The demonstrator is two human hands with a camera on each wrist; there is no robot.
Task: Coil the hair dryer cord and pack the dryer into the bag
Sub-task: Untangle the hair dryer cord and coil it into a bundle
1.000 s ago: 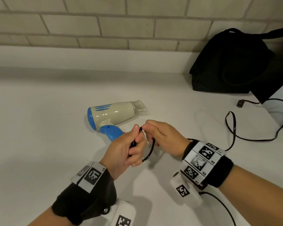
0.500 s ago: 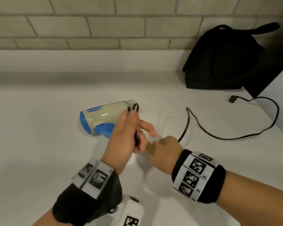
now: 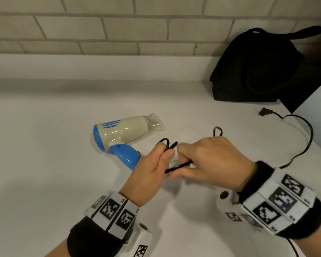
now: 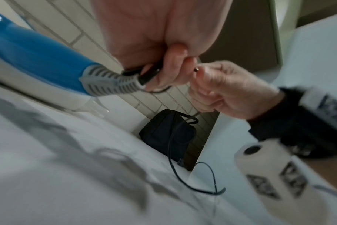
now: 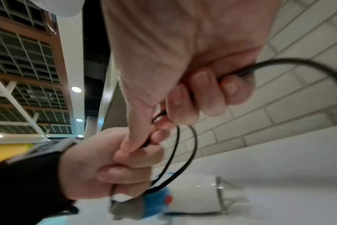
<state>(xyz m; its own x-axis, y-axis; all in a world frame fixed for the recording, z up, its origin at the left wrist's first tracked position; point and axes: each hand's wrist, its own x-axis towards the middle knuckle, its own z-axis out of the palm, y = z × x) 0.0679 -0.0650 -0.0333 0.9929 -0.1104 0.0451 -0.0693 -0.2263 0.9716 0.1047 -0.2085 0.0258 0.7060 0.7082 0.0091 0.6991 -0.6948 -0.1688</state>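
Note:
The cream and blue hair dryer (image 3: 124,134) lies on its side on the white counter (image 3: 44,154), nozzle pointing right. Its black cord (image 3: 304,141) trails right to the plug (image 3: 263,113) near the black bag (image 3: 258,71). My left hand (image 3: 152,169) grips small loops of cord beside the blue handle (image 4: 38,60), close to the grey strain relief (image 4: 110,82). My right hand (image 3: 211,160) touches the left one and grips the cord (image 5: 279,62), which loops out above its knuckles. The dryer (image 5: 192,199) lies below both hands.
A tiled wall (image 3: 119,25) with a white ledge runs along the back of the counter. The bag (image 4: 167,135) stands in the back right corner, against a dark panel (image 3: 304,93). A white side wall (image 3: 319,112) bounds the counter on the right.
My right hand has come up from below to meet the left, bringing another stretch of cord. The loose cord on the counter has been drawn in. The dryer has not moved.

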